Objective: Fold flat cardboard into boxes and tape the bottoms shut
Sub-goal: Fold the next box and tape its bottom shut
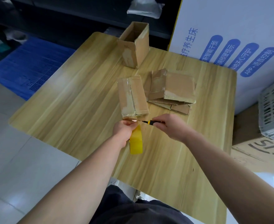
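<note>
Fingers of the left hand (pixel 125 128) grasp the tape roll (pixel 136 143) just below the box (pixel 133 96), while the knife (pixel 150 122), clenched in the right hand (pixel 168 125), points leftward at the stretched tape (pixel 133 121).

Taped box (pixel 132 96) mid tabletop (pixel 68 110), flat cardboard stack (pixel 173 89) just right of it, open box (pixel 133 44) behind, tape roll (pixel 136 141) in front.

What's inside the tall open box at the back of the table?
Only bare brown inner walls of the open box show near its top. Its near walls hide the lower part and the floor, so anything down there cannot be seen.
</note>
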Motion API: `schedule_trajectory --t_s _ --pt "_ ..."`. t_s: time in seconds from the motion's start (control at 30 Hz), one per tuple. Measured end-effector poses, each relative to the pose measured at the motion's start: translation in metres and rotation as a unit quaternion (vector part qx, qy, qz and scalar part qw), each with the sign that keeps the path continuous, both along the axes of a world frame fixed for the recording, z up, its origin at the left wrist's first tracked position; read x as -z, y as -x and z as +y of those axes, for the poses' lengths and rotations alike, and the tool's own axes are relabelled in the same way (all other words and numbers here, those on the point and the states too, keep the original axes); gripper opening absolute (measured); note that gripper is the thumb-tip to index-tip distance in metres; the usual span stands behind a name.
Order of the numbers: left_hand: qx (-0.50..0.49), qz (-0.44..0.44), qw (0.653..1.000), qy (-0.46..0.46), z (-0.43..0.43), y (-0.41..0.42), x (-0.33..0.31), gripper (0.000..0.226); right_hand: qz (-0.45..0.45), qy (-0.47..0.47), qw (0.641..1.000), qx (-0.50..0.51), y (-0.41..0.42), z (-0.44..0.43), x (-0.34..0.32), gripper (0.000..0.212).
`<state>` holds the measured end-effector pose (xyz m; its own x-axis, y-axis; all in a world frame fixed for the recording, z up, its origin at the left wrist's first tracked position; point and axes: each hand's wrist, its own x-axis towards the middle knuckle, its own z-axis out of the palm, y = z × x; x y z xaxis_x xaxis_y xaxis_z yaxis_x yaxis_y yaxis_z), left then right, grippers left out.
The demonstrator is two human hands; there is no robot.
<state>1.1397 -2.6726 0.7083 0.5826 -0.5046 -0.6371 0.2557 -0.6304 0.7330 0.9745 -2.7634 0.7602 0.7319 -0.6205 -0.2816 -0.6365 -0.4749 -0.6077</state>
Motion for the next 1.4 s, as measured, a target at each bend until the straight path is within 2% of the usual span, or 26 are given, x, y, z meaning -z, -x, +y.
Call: schedule_trajectory --t_s 0.13,0.23,0.33,0.47,0.53,0.63,0.7,0.73,0.87,1.0,1.13,1.27,1.4 --pt "0.062 -0.029 0.998 -0.003 0.005 -0.003 0.0 0.008 0.143 0.027 0.989 -0.024 -0.008 -0.012 0.024 0.032" --pt "0.067 -0.058 0.996 -0.003 0.011 -0.007 0.004 0.008 0.141 -0.016 0.99 0.02 0.002 -0.011 0.051 0.026" --pt "0.065 -0.084 0.994 -0.012 0.018 -0.013 0.011 0.023 0.153 -0.011 0.985 0.075 0.015 -0.001 0.075 0.019" --pt "0.058 -0.111 0.992 -0.024 0.024 -0.016 0.018 0.023 0.168 -0.037 0.978 0.117 0.022 0.008 0.104 0.027" --pt "0.064 -0.114 0.991 -0.029 0.025 -0.016 0.017 0.026 0.137 -0.041 0.979 0.147 0.018 0.009 0.107 0.036" --pt "0.07 -0.112 0.991 -0.034 0.028 -0.018 0.014 0.023 -0.046 0.009 0.982 0.185 0.0 0.009 0.087 0.05" --pt "0.068 -0.107 0.991 -0.033 0.031 -0.021 0.01 0.017 -0.166 0.056 0.973 0.148 -0.019 0.005 0.06 0.056" --pt "0.069 -0.111 0.991 -0.032 0.032 -0.022 0.008 0.016 -0.195 0.076 0.971 0.115 -0.03 0.002 0.05 0.058" --pt "0.082 -0.133 0.988 -0.017 0.037 -0.029 -0.001 0.015 -0.173 0.114 0.978 0.003 -0.065 -0.011 0.038 0.062" --pt "0.044 -0.112 0.993 -0.007 0.043 -0.039 -0.011 0.021 -0.158 0.095 0.983 -0.004 -0.075 -0.014 0.049 0.062" --pt "0.005 -0.106 0.994 0.003 0.047 -0.047 -0.017 0.017 -0.116 0.193 0.973 -0.049 -0.071 -0.018 0.055 0.071" --pt "-0.01 -0.108 0.994 0.005 0.052 -0.055 -0.026 0.015 -0.097 0.249 0.963 -0.037 -0.073 -0.013 0.06 0.075" --pt "-0.042 -0.113 0.993 0.019 0.056 -0.069 -0.038 0.013 -0.109 0.234 0.966 0.011 -0.082 -0.008 0.05 0.08"
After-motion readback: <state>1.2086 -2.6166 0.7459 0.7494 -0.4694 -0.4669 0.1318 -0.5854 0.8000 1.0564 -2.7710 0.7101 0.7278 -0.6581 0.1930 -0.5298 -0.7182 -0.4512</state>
